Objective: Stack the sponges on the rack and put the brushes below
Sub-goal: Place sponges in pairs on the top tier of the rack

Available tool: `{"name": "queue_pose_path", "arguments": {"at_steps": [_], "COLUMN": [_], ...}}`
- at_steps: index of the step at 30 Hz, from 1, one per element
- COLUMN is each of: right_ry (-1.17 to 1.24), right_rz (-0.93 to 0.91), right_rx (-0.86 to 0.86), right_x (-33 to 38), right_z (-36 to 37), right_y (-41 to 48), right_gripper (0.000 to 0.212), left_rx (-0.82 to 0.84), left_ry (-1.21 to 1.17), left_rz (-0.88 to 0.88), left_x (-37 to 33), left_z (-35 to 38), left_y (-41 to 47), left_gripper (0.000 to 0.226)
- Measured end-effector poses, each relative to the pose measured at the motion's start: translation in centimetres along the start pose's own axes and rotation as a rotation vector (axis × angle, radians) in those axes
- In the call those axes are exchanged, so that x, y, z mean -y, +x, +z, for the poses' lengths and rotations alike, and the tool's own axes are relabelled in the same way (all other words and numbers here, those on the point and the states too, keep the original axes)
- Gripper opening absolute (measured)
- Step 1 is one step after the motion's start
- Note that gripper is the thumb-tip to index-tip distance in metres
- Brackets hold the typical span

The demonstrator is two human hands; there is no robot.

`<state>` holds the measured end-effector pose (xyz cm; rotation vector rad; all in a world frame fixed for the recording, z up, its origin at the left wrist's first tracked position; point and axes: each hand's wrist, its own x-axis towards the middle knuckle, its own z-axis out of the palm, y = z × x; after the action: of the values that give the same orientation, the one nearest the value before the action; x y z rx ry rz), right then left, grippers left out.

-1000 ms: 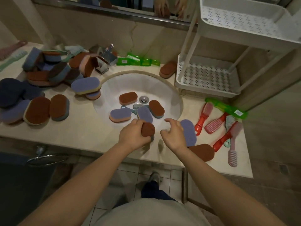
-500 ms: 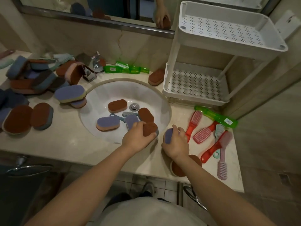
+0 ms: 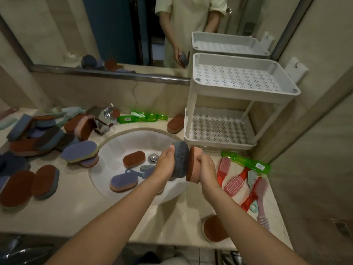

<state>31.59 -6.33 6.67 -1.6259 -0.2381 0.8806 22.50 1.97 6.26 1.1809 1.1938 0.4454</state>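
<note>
Gripping one sponge each, both hands hang above the sink's [image 3: 118,146] right rim: left hand [image 3: 168,165] curls round a grey sponge [image 3: 180,159], right hand [image 3: 207,169] round an orange sponge [image 3: 193,165] w/ brown face. Both sponges stand on edge, side by side, v. close; can't tell if touching. White 2-tier rack [image 3: 244,92] sits at the counter's [image 3: 76,207] back right corner. Red brushes [image 3: 235,185], pink brush [image 3: 261,201] & green brush [image 3: 246,162] lie near the counter's right edge. Sponge pile [image 3: 34,134] at the left end; brown sponge [image 3: 134,159], purple sponge [image 3: 123,182] & blue brush [image 3: 133,172] in the sink
</note>
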Motion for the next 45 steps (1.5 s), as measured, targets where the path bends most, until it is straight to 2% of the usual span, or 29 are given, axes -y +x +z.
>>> {"name": "queue_pose_path", "arguments": {"at_steps": [6, 10, 22, 26, 28, 31, 36, 41, 45], "right_ry": [0.134, 0.148, 0.023, 0.045, 0.064, -0.040, -0.126, -0.164, -0.162], "right_rz": [-0.053, -0.089, -0.394, -0.499, -0.520, -0.567, -0.541, -0.552, -0.566], "right_rx": [-0.081, -0.088, -0.333, -0.319, -0.265, -0.209, -0.216, -0.236, -0.189], "right_x": [4.0, 6.7, 15.4, 17.1, 17.9, 19.4, 21.8, 23.8, 25.2], "right_z": [0.9, 1.5, 1.5, 2.1, 2.2, 1.9, 1.0, -0.8, -2.7], "right_y": [-0.5, -1.1, -2.9, -3.2, -3.3, -3.0, -1.2, 1.9, 5.3], "right_gripper": [0.016, 0.020, 0.031, 0.035, 0.034, 0.026, 0.021, 0.016, 0.018], "left_rx": [0.084, 0.142, 0.318, 0.368, 0.392, 0.419, 0.406, 0.483, 0.374], "left_ry": [-0.018, -0.031, -0.082, -0.135, -0.172, -0.192, -0.167, -0.076, -0.039], "left_rz": [0.100, 0.153, 0.421, 0.431, 0.448, 0.479, 0.454, 0.400, 0.415], "left_x": [-5.0, -8.2, -17.4, -19.6, -20.7, -22.1, -24.6, -26.2, -28.1], "left_z": [-0.6, -0.9, -1.8, -2.0, -1.9, -1.6, -0.4, 1.4, 3.9], "left_y": [0.2, 0.3, -1.2, -1.5, -1.7, -1.6, -0.5, 0.4, 1.5], "left_gripper": [0.048, 0.055, 0.048, 0.048, 0.039, 0.032, 0.035, 0.029, 0.024]}}
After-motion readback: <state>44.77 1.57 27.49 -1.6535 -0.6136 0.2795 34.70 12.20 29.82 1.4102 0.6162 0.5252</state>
